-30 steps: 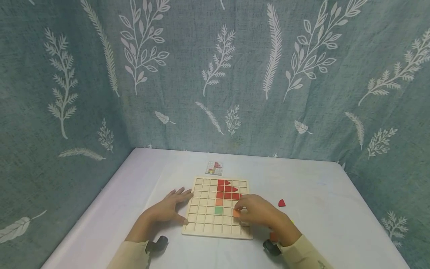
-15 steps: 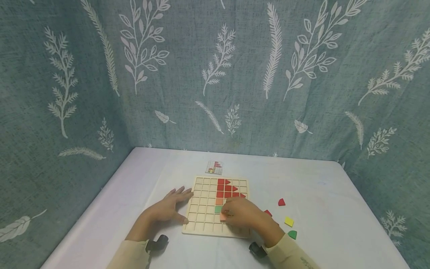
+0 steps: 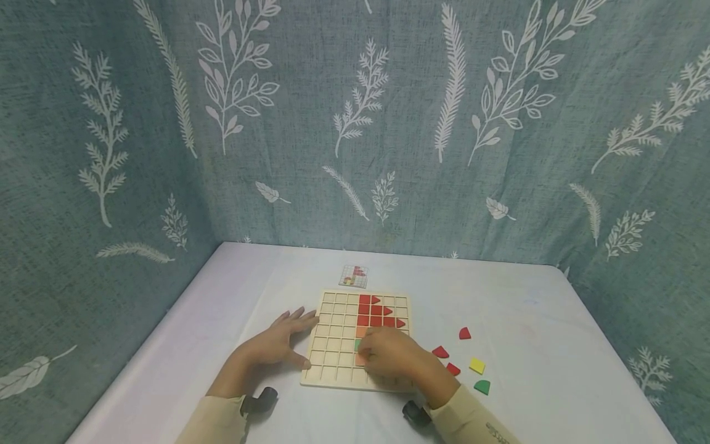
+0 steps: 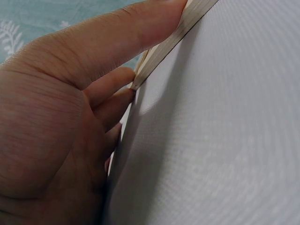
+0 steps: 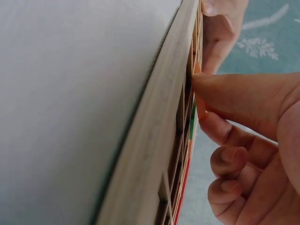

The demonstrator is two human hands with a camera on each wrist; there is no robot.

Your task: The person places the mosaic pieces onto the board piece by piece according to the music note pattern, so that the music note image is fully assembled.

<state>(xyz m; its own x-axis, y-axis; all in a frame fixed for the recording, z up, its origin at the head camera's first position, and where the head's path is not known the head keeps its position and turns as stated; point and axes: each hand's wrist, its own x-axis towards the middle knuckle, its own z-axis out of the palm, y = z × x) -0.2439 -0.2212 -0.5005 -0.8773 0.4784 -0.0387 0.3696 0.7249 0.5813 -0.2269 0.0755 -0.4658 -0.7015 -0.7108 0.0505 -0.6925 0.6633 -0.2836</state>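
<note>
A wooden grid board lies on the white table. My left hand rests at its left edge, fingers spread, the thumb touching the wooden rim in the left wrist view. Over the board's middle, my right hand pinches an orange square tile between thumb and index finger. That tile sits at the cell just below a green tile; whether it lies flat is hard to tell. Another orange tile is above the green one, under rows of red tiles. My right hand hides several cells.
Right of the board lie several loose pieces: red ones, a yellow square and a green rounded piece. Behind the board is a small pattern card. A leaf-patterned curtain stands behind the table.
My right hand has moved left across the board with the orange tile, to the cell below the green tile. Loose pieces its arm covered now show. My left hand has stayed put.
</note>
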